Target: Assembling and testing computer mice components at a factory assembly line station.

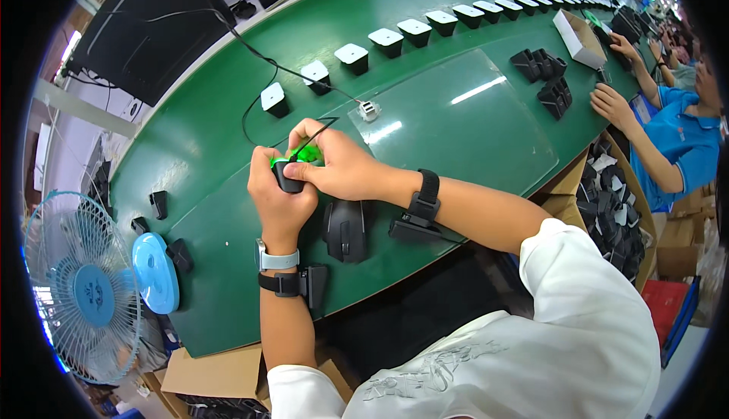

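Note:
A small black device with a green glow at its top is held up over the green table, in front of my body. My left hand is closed round its left side. My right hand is closed at its right side, thumb pressed against it. A thin black cable reaches the top of the device between my fingers; its plug end is partly hidden. Beyond my hands lies a white USB adapter with a cable attached. A black computer mouse rests just below my right hand.
Black devices with white tops form a long curved row at the back. Black parts lie at right near an open white box. A fan stands left. A co-worker sits right, beside a carton of black parts.

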`<action>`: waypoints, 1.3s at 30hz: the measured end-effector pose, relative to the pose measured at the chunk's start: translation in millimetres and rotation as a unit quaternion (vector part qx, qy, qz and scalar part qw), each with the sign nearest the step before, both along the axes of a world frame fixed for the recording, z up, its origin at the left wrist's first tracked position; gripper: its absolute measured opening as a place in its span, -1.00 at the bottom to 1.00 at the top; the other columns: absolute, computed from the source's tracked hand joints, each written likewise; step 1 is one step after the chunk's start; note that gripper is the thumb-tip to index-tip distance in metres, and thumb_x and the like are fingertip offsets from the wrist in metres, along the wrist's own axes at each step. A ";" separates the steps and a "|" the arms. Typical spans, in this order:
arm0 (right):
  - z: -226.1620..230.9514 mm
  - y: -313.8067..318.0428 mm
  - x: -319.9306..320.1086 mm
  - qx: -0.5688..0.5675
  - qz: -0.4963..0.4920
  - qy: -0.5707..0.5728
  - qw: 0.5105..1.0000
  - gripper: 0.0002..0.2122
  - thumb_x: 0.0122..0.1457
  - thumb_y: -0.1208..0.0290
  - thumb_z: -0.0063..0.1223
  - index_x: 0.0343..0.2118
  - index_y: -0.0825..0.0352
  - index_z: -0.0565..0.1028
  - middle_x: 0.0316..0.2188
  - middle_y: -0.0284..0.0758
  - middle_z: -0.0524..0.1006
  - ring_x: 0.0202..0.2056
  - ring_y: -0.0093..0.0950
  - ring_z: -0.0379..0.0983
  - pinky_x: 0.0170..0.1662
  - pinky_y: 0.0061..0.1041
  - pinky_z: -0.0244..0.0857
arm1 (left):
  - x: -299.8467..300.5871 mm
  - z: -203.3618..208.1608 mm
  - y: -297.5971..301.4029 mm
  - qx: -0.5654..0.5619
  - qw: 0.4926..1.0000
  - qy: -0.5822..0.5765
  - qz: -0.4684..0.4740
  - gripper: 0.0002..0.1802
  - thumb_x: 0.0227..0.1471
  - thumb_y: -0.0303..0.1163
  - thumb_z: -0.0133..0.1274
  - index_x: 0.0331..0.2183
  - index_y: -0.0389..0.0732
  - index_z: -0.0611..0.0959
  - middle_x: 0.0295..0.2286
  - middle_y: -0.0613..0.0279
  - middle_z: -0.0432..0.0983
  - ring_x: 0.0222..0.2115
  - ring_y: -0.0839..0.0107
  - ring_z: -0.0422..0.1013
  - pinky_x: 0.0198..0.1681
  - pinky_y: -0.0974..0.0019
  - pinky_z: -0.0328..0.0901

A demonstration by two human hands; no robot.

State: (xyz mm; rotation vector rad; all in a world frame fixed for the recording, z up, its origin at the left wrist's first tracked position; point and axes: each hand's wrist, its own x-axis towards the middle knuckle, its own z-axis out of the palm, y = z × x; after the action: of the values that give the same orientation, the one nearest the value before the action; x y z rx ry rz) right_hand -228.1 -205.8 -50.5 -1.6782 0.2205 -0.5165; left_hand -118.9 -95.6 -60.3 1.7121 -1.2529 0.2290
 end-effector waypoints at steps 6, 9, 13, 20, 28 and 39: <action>3.4 -5.7 -3.0 0.035 0.045 0.031 0.998 -0.74 0.24 0.39 0.22 -0.11 0.35 0.42 -0.28 -0.34 0.57 -0.25 -0.58 0.48 -0.15 -0.52 0.37 | -0.3 -3.1 0.0 -0.004 0.999 0.029 -0.017 -0.69 -0.21 -0.53 0.15 -0.36 -0.28 0.40 -0.49 0.00 0.33 -0.52 -0.02 0.30 -0.45 0.15 0.27; -4.5 -5.5 -1.4 0.039 0.051 -0.007 0.998 -0.76 0.26 0.40 0.21 -0.11 0.36 0.43 -0.27 -0.33 0.59 -0.23 -0.58 0.50 -0.13 -0.52 0.38 | -1.3 -3.9 1.9 0.001 0.999 0.041 -0.018 -0.69 -0.20 -0.53 0.16 -0.36 -0.28 0.39 -0.49 0.02 0.33 -0.53 0.01 0.29 -0.45 0.17 0.26; -6.8 -7.0 -0.2 0.039 0.057 -0.023 0.997 -0.77 0.27 0.40 0.20 -0.12 0.36 0.42 -0.27 -0.34 0.58 -0.22 -0.60 0.50 -0.12 -0.51 0.38 | 1.0 -7.1 -0.7 -0.019 0.999 0.016 -0.023 -0.68 -0.20 -0.54 0.15 -0.36 -0.28 0.38 -0.49 0.04 0.31 -0.54 0.04 0.27 -0.45 0.19 0.26; -1.8 -8.8 -2.2 0.039 0.068 0.000 0.997 -0.77 0.28 0.40 0.18 -0.12 0.34 0.40 -0.32 -0.37 0.55 -0.25 -0.62 0.46 -0.13 -0.52 0.37 | -2.5 -3.8 1.4 0.000 0.999 0.050 -0.018 -0.68 -0.20 -0.54 0.14 -0.35 -0.29 0.37 -0.48 0.03 0.31 -0.52 0.01 0.27 -0.42 0.16 0.27; -0.5 -10.4 -4.1 -0.002 0.061 0.006 0.998 -0.77 0.28 0.41 0.18 -0.12 0.33 0.38 -0.35 -0.37 0.54 -0.28 -0.61 0.42 -0.17 -0.52 0.34 | -1.7 -7.8 1.2 -0.001 0.997 0.072 -0.043 -0.67 -0.19 -0.58 0.12 -0.36 -0.28 0.33 -0.46 0.02 0.26 -0.51 0.01 0.23 -0.42 0.16 0.24; -5.4 -6.4 -1.4 0.037 0.058 -0.008 0.998 -0.74 0.26 0.41 0.20 -0.06 0.32 0.42 -0.16 -0.36 0.53 -0.08 -0.53 0.49 0.00 -0.44 0.39 | 0.5 -7.1 -1.3 -0.021 0.998 0.047 -0.038 -0.70 -0.17 -0.54 0.12 -0.39 -0.27 0.33 -0.48 0.10 0.27 -0.51 0.15 0.22 -0.43 0.20 0.22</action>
State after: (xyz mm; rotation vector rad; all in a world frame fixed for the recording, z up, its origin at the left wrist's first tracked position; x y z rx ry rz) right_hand -229.5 -212.2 -55.9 -1.6040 0.1281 -0.4304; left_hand -118.4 -96.9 -67.4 1.6178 -1.2328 0.1261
